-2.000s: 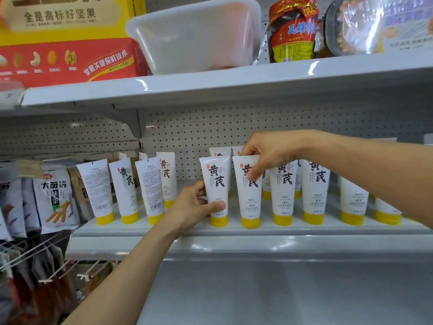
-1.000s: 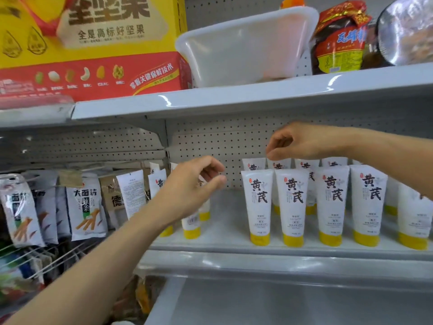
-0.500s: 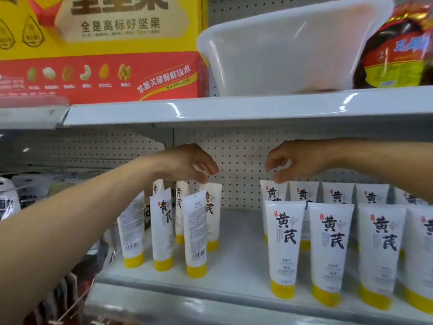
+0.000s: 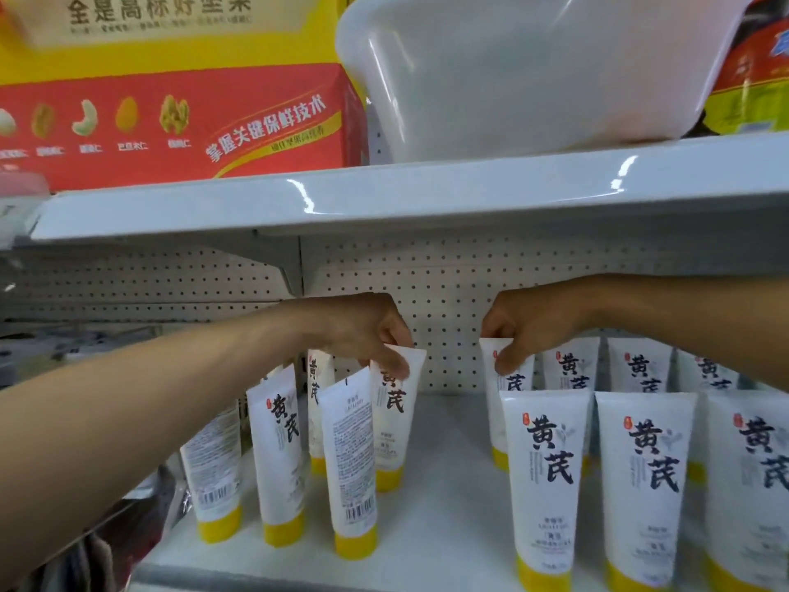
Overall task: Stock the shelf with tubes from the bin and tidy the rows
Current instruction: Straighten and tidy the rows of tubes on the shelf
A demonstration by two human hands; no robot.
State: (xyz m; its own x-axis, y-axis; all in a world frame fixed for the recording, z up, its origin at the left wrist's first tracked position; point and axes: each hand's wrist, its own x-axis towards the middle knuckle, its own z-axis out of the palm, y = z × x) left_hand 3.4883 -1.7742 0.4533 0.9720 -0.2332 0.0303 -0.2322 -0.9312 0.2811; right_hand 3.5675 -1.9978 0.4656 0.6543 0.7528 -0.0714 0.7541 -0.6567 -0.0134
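Note:
White tubes with yellow caps stand cap-down on the white shelf (image 4: 448, 497). A loose group of several stands at the left, some turned with their barcode side out. My left hand (image 4: 367, 331) pinches the top of a rear tube (image 4: 395, 425) in that group. A tidy double row stands at the right. My right hand (image 4: 525, 326) pinches the top of the leftmost back-row tube (image 4: 504, 403) there, behind a front-row tube (image 4: 544, 476). The white plastic bin (image 4: 533, 70) sits on the upper shelf; its contents are hidden.
The upper shelf (image 4: 427, 194) hangs low over both hands. A red and yellow nut box (image 4: 170, 100) stands left of the bin, a red packet (image 4: 755, 66) to its right. Pegboard backs the shelf. A gap of bare shelf separates the two tube groups.
The view has moved closer. My left hand dropped onto the top of a rear tube in the left group, and my right hand lowered onto the leftmost back-row tube; both now pinch tube tops.

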